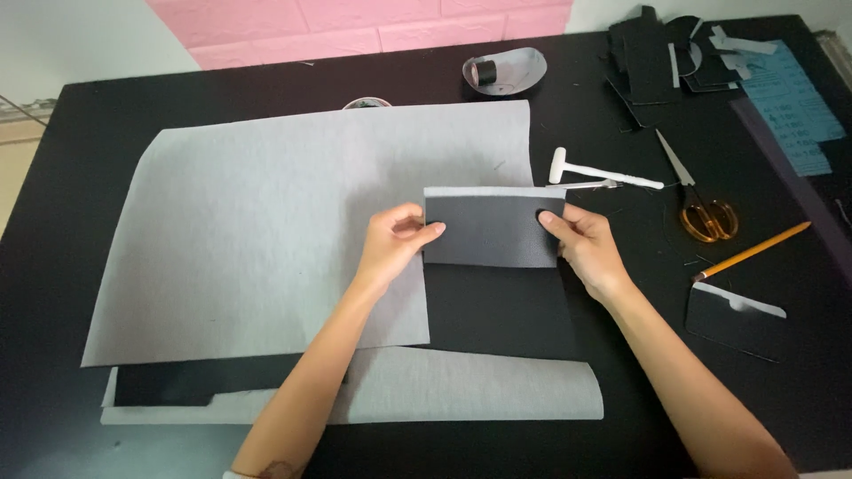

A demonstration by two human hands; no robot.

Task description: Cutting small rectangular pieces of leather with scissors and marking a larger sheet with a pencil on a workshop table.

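Both hands pinch the dark grey rectangular piece [491, 231]: left hand [397, 238] on left edge, right hand [579, 241] on right edge (looks thin, light, floppy; best held by edges).

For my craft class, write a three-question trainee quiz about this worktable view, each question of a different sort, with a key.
1. True or false: both hands hold the dark grey rectangular piece by its side edges.
2. Multiple choice: what lies just left of the pencil? A) a ruler B) orange-handled scissors C) a stapler
3. Fill in: the large sheet under the left hand is light ____ in colour.

Key: 1 true, the right hand grips the right edge, the left hand the left edge. 2 B. 3 grey.
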